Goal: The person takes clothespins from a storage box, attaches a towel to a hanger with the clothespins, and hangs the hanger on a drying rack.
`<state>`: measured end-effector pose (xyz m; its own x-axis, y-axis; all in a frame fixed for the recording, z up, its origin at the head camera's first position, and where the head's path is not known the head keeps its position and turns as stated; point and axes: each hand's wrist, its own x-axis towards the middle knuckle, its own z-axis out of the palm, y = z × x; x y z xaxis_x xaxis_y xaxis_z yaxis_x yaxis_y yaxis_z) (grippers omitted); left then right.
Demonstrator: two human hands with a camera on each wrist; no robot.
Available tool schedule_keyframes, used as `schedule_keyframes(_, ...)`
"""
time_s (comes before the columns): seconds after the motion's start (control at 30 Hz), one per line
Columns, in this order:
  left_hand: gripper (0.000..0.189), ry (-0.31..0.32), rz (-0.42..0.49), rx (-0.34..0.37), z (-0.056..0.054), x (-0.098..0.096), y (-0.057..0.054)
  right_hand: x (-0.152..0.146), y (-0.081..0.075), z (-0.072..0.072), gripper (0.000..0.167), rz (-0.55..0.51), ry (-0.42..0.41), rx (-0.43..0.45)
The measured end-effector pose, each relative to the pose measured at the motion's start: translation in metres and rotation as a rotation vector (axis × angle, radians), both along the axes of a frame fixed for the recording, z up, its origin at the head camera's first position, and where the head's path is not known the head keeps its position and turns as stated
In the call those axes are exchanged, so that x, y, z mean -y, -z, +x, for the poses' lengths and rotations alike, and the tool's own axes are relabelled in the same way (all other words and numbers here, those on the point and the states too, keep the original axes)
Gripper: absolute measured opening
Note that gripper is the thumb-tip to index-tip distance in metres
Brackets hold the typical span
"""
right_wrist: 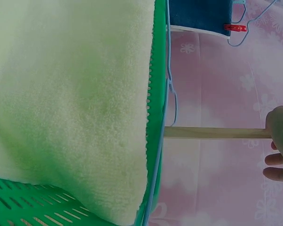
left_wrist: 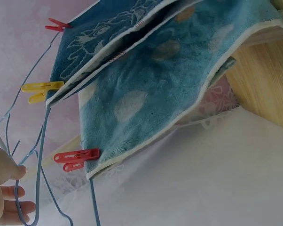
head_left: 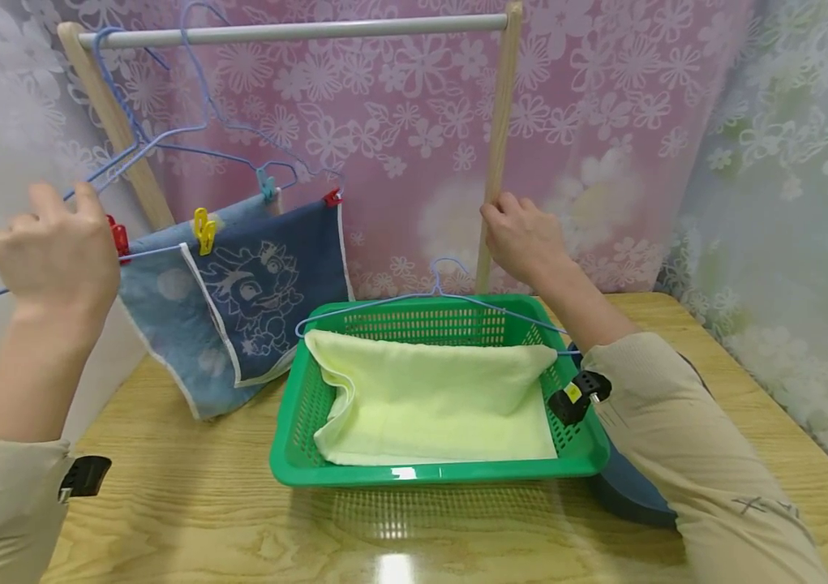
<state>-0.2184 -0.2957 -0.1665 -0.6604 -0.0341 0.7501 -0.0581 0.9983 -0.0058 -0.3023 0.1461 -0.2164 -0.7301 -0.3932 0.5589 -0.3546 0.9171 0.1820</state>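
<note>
My left hand [head_left: 56,243] grips one end of a blue wire hanger [left_wrist: 40,169] at the rack's left side. A dark blue towel [head_left: 278,268] with a white line drawing hangs from it, with a yellow clothespin [head_left: 204,231] and a red clothespin [head_left: 333,196] at its top corners. Behind is a lighter blue spotted towel [head_left: 180,324], with another red clothespin [head_left: 119,238] and a teal clothespin [head_left: 266,185]. My right hand [head_left: 526,235] holds the rack's right wooden post [head_left: 503,105]; in the right wrist view its fingers curl at the post.
A green basket [head_left: 443,472] stands mid-table. In it lies a pale yellow towel [head_left: 428,397], folded over the bar of another blue hanger [head_left: 377,302]. A dark blue item [head_left: 632,487] lies partly hidden under my right forearm. The rack's metal rail [head_left: 355,29] spans the top.
</note>
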Motion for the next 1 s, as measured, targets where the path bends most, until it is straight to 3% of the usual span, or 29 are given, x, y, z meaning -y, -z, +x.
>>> schedule_keyframes(0.03,0.032,-0.013,0.006,0.065,0.001,0.000,0.000,0.000,0.000,0.000,0.026,0.002,0.002,0.000)
schedule_keyframes(0.1,0.026,-0.020,0.016,0.109,0.001,0.002,0.001,0.001,-0.001,0.000,0.026,0.006,0.006,0.001)
schedule_keyframes(0.3,0.023,-0.021,0.002,0.061,-0.002,0.003,0.010,0.001,-0.001,0.000,0.025,0.006,0.003,-0.008)
schedule_keyframes(0.53,0.024,0.055,-0.007,-0.134,-0.006,0.002,0.021,-0.002,0.003,-0.001,0.024,0.001,-0.032,-0.064)
schedule_keyframes(0.7,0.034,0.040,-0.037,-0.193,-0.007,0.001,0.022,-0.001,0.003,-0.001,0.026,0.003,-0.030,-0.060)
schedule_keyframes(0.8,0.039,0.048,-0.089,-0.284,-0.009,-0.003,0.023,0.000,0.003,-0.001,0.026,-0.010,-0.029,-0.046)
schedule_keyframes(0.93,0.038,0.134,-0.143,-0.423,-0.012,-0.021,0.025,-0.002,0.004,0.000,0.027,-0.057,-0.029,-0.006)
schedule_keyframes(1.0,0.037,0.189,-0.123,-0.405,-0.011,-0.034,0.025,-0.002,0.004,0.001,0.027,-0.079,-0.029,0.009)
